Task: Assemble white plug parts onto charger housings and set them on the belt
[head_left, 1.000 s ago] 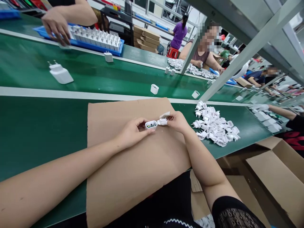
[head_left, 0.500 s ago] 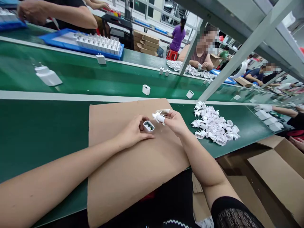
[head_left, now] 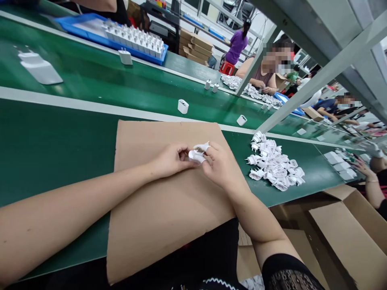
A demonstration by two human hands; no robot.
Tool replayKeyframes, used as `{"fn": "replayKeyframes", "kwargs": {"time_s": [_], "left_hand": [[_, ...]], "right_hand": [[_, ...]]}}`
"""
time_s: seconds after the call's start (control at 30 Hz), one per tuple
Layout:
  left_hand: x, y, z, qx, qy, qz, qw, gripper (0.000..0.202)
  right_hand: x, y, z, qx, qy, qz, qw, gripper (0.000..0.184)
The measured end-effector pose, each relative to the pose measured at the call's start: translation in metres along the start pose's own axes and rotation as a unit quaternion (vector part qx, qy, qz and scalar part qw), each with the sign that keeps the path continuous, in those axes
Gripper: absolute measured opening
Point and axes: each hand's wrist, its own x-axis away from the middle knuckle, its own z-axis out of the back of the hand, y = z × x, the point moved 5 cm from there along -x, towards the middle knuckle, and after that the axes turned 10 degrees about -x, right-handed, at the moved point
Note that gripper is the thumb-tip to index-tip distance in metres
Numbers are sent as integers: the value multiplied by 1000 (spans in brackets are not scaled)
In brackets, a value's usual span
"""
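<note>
Over the cardboard sheet point(head_left: 169, 201) both hands meet at a small white charger housing point(head_left: 191, 154). My left hand point(head_left: 171, 162) grips the housing from the left, fingers curled round it. My right hand point(head_left: 220, 167), with white covers on thumb and forefinger, pinches a plug cap against the housing's open end. Fingers hide most of both pieces, so how far the cap sits in cannot be told. To the right of my right hand lies a heap of white plug caps point(head_left: 273, 163) with metal pins.
On the green conveyor belt point(head_left: 136, 90) are white housings point(head_left: 183, 106) and finished-looking chargers point(head_left: 40, 68). Across it stands a blue tray point(head_left: 90, 34) with rows of chargers. A slanted metal post point(head_left: 302, 92) rises at right, above open cardboard boxes point(head_left: 338, 233). Co-workers sit nearby.
My right hand has moved left and down, bringing the plug cap to the housing in my left hand. The housing's open end, visible before, is now covered. The camera view has tilted.
</note>
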Motion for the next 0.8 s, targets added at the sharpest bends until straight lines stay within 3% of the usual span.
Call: {"fn": "replayKeyframes", "kwargs": {"time_s": [0.2,0.53,0.8], "left_hand": [[-2,-3,2,-6,3,1,1000,39],[-1,-2,3,-8,10,1,1000,38],[-1,-1,4,-13,4,12,1000,38]], "right_hand": [[0,-3,2,-8,12,1,1000,38],[-4,-3,-4,51,-11,15,999,30],[-6,-6,-6,74,-7,-31,997,34]]}}
